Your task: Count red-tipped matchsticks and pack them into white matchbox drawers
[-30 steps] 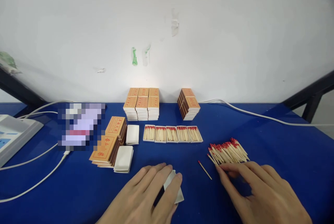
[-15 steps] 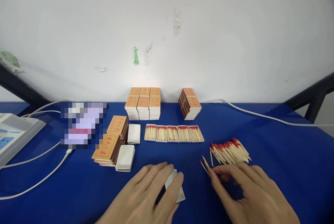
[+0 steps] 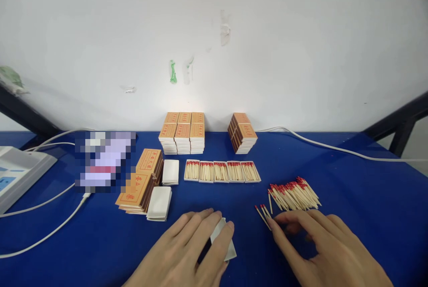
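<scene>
The left hand (image 3: 187,244) holds a white tray (image 3: 230,251), its fingers laid across the top so that only part of the tray shows between and beside them. The right hand (image 3: 329,249) has a narrow grip, thumb and forefinger nearly together at the lower ends of a couple of matches (image 3: 265,211); whether they pinch these or only touch them, I cannot tell. A single match (image 3: 261,216) lies just left of those fingertips, its red head pointing away from the person. Just beyond the right grip lies a loose pile of matches (image 3: 294,194), heads mostly at the far side.

Beyond the left grip and slightly to its right, five match-filled trays (image 3: 220,182) stand side by side. Left of that grip are two stacks of white trays (image 3: 159,203) and, beside them, orange matchbox sleeves (image 3: 147,164). Farthest from both hands, by the wall (image 3: 284,55), stand two blocks of stacked matchboxes (image 3: 183,131).
</scene>
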Motion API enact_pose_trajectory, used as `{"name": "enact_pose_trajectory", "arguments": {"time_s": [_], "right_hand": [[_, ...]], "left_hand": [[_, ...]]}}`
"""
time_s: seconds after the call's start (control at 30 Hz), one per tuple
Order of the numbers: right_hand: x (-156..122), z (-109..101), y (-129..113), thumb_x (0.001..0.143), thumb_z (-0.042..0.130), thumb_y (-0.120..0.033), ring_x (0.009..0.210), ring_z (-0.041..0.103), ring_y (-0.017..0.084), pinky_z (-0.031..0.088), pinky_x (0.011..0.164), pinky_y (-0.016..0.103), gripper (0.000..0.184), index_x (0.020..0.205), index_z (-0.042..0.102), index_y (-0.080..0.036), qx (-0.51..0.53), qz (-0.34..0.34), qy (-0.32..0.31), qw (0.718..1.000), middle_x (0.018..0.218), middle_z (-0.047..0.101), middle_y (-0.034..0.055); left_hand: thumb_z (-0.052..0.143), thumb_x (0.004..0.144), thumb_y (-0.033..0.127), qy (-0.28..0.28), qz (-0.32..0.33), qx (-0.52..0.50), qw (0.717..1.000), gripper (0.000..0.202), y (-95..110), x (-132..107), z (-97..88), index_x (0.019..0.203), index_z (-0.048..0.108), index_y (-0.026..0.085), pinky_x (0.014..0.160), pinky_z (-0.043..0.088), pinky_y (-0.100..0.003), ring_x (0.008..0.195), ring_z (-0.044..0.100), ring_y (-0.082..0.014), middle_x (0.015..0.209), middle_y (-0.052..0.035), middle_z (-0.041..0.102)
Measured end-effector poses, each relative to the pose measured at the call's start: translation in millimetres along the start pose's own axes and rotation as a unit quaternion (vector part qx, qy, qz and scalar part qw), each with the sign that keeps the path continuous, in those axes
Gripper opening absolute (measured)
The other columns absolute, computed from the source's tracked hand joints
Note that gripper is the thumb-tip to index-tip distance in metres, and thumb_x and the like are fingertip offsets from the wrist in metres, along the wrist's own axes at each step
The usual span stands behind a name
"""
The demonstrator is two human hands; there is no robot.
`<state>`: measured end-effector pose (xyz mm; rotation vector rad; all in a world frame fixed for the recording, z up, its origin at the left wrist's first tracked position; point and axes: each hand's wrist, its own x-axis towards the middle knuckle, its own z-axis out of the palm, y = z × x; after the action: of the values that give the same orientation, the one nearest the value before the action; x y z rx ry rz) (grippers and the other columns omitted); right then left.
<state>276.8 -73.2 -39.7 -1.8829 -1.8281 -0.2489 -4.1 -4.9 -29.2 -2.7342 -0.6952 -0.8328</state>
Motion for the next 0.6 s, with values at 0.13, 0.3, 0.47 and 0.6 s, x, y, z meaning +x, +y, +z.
{"name": "enact_pose_trajectory", "arguments": {"time_s": [0.13, 0.3, 0.47, 0.6], "right_hand": [[12.9, -3.0, -11.4, 0.117, 0.047, -0.068, 0.07, 0.073, 0.026, 0.056, 0.063, 0.043, 0.055, 0.091, 0.075, -0.029, 0.019, 0.003, 0.015, 1.0, 0.081, 0.079, 0.0026], [21.4, -2.5, -17.8, 0.117, 0.045, -0.072, 0.073, 0.077, 0.025, 0.059, 0.065, 0.041, 0.06, 0.089, 0.076, -0.029, 0.022, 0.007, 0.02, 1.0, 0.083, 0.08, 0.0031], [22.5, -4.3, -21.0, 0.117, 0.044, -0.074, 0.067, 0.075, 0.022, 0.058, 0.062, 0.038, 0.064, 0.083, 0.074, -0.03, 0.029, 0.004, 0.014, 0.999, 0.077, 0.079, 0.0003], [17.8, -5.6, -17.3, 0.116, 0.046, -0.074, 0.067, 0.074, 0.022, 0.056, 0.06, 0.036, 0.061, 0.086, 0.076, -0.03, 0.033, 0.008, 0.005, 0.999, 0.078, 0.079, 0.0]], "left_hand": [[0.041, 0.122, 0.017, 0.001, -0.001, 0.002, 1.0, 0.036, 0.5, 0.9, 0.1, 0.141, 0.072, 0.014, 0.094, 0.067, -0.04, 0.115, 0.088, -0.026, 0.13, -0.0076, 0.088], [0.042, 0.122, 0.017, -0.002, -0.001, 0.007, 1.0, 0.036, 0.6, -0.2, -1.0, 0.141, 0.072, 0.014, 0.095, 0.068, -0.04, 0.116, 0.087, -0.0262, 0.13, -0.0079, 0.088], [0.041, 0.122, 0.018, 0.002, 0.005, 0.006, 1.0, 0.037, -0.6, -1.1, 0.5, 0.142, 0.072, 0.014, 0.094, 0.068, -0.041, 0.115, 0.088, -0.0267, 0.129, -0.0083, 0.088], [0.041, 0.122, 0.018, -0.005, 0.001, 0.007, 1.0, 0.037, -0.8, -0.4, 1.0, 0.142, 0.073, 0.014, 0.095, 0.068, -0.04, 0.117, 0.087, -0.0267, 0.13, -0.0077, 0.087]]}}
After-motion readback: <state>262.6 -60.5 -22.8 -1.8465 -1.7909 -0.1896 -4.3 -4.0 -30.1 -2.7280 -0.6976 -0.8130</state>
